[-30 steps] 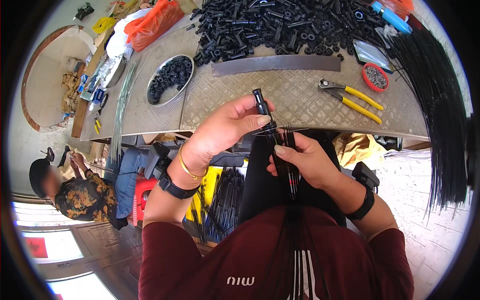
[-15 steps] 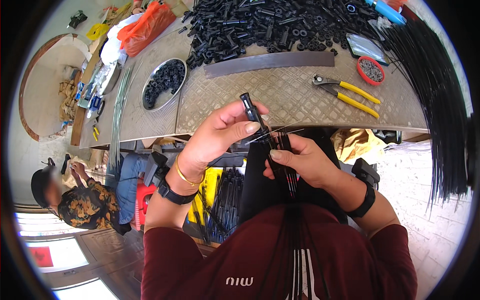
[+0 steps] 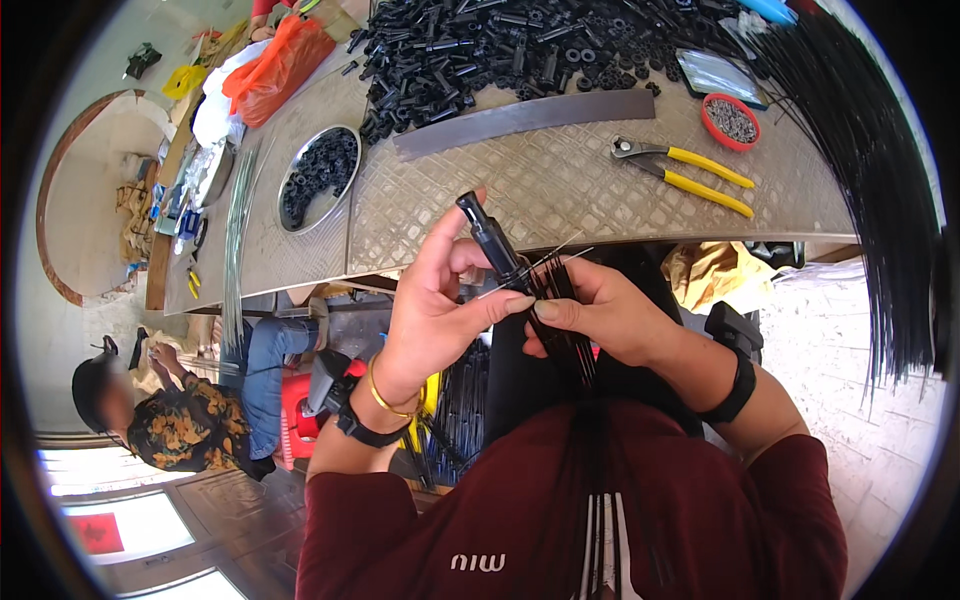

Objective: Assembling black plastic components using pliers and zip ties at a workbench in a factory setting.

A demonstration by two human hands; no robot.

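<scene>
Near the table's front edge, my left hand (image 3: 420, 315) is closed on a black plastic tube (image 3: 490, 238) with a stepped, narrower top end. The thumb presses at its lower end, and the tube tilts up to the left. A bundle of thin black rods (image 3: 568, 350) runs from there toward my lap, gripped by the closed fingers of my right hand (image 3: 615, 312). Thin light wires (image 3: 568, 243) cross where tube and rods meet. How the rods join the tube is hidden by my thumbs.
On the table lie a heap of black plastic parts (image 3: 480, 60), a flat dark strip (image 3: 525, 122), yellow-handled pliers (image 3: 690, 175), a red bowl (image 3: 708, 125) and a metal tray (image 3: 352, 180) of small black rings. Long black rods (image 3: 860, 180) hang at right. A person (image 3: 180, 425) sits at left.
My left hand has slid its grip lower, with the fingers more spread beside the tube and the thumb nearer the right thumb. The view has shifted slightly.
</scene>
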